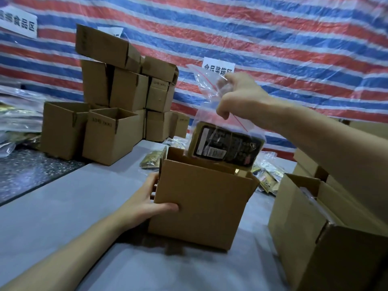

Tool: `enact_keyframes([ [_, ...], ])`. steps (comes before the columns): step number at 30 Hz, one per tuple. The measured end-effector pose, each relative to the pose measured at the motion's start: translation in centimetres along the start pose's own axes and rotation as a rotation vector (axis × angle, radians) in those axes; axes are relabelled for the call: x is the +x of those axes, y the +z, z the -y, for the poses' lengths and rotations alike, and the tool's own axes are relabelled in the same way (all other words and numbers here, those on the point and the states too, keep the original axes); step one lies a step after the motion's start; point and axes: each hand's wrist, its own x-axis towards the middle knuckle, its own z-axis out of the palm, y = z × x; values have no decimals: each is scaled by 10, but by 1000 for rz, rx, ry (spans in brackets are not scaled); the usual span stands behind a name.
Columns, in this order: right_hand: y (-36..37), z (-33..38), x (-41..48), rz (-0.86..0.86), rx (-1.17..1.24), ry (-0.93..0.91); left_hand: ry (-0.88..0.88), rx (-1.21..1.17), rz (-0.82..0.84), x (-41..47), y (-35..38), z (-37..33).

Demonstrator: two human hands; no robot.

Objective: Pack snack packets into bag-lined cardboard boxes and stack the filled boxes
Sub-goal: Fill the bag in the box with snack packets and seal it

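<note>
Our left hand (153, 206) holds the box (201, 206) on the gray table (63, 217) — thumb on the front, fingers curled round the left corner. Our right hand (237, 95) is up high and pinches the top of a clear bag (210, 101), and a gold and black snack packet (224, 147) sits tilted in the bottom of that bag, its low edge right at the top of the box. More boxes (117, 91) are piled at the back left, and loose packets (266, 177) lie behind — near another open carton (315, 238) on the right.
</note>
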Motion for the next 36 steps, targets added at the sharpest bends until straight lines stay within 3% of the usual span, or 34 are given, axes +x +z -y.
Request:
enact_keyframes([
  [5,-11,11,6,-100,-18,-22,-4,-44,3,0,-1,4],
  [10,7,-4,-7,217,-217,38,6,-49,18,0,-1,6],
  [12,13,-15,-9,246,-301,62,6,-45,18,0,-1,5],
  [15,16,-27,-8,282,-243,109,10,-40,20,-1,1,3],
  [21,21,-39,-16,592,-351,178,19,-31,4,-2,1,0],
  [25,10,-37,-10,570,-232,151,8,-34,8,-1,0,1],
  [30,-10,-42,-8,806,-131,163,11,-34,13,-1,0,3],
  [33,-18,-52,-7,966,142,285,16,-37,12,0,-1,4],
  [36,-10,-65,-5,958,233,403,23,-32,33,0,-1,4],
])
